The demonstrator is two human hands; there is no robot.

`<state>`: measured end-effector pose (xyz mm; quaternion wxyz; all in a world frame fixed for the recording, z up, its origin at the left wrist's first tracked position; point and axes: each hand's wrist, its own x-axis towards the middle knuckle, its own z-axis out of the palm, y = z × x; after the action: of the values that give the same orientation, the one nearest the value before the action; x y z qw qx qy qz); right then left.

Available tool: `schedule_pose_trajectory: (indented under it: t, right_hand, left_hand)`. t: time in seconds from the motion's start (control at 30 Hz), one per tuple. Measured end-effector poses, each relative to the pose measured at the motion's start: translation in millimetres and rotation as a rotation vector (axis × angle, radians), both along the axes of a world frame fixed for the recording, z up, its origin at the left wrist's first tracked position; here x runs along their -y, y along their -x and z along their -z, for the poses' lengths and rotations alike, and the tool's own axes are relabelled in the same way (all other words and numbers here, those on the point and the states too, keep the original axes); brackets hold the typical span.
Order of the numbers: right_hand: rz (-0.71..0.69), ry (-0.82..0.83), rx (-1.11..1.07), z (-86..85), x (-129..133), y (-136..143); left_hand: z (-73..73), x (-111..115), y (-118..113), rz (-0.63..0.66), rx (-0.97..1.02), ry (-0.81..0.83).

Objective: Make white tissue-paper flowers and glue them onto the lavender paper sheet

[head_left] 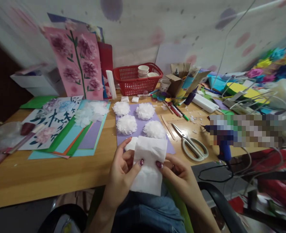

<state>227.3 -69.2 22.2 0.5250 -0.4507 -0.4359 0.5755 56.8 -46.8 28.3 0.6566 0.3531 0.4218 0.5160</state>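
Note:
A white tissue sheet (149, 174) is held upright over my lap at the table's front edge. My left hand (123, 168) pinches its left side, thumb in front and fingers behind. On the right side, my right hand (178, 174) grips it with the thumb in front. Behind the sheet, several fluffy white paper flowers (126, 125) rest on a purple sheet (135, 110). A further piece of white tissue (131, 143) shows beside my left fingers. Scissors (193, 147) with pale handles lie closed to the right of the flowers.
The wooden table (84, 174) bears colored paper (89, 137) at left, a red basket (133, 81) at the back, pens (178, 110), and a blue glue gun (224, 142) with cables at right. A pink flower picture (77, 61) leans against the wall.

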Motion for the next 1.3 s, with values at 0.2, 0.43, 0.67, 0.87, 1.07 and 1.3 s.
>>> schedule_pose_trajectory:
  t: [0.2, 0.43, 0.67, 0.87, 1.07, 1.3]
  right_hand:
    - [0.164, -0.222, 0.213, 6.1, 3, -1]
    - [0.259, -0.390, 0.385, 15.7, 6, 9]
    - [0.135, -0.567, 0.454, 14.0, 2, 5]
    - [0.080, -0.596, 0.509, 14.9, 5, 5]
    - [0.053, -0.622, 0.526, 14.6, 5, 2]
    - [0.085, -0.614, 0.541, 11.2, 4, 6]
  left_hand:
    - [0.6, 12, -10, -0.060, 0.522, 0.223]
    - [-16.3, 18, -32, -0.124, 0.852, 0.468]
    - [-24.7, 9, -30, -0.169, 0.848, 0.495]
    - [-20.0, 8, -29, -0.166, 0.833, 0.458]
    - [-13.0, 11, -24, -0.128, 0.811, 0.323]
    - [-11.3, 10, -22, -0.089, 0.726, 0.283]
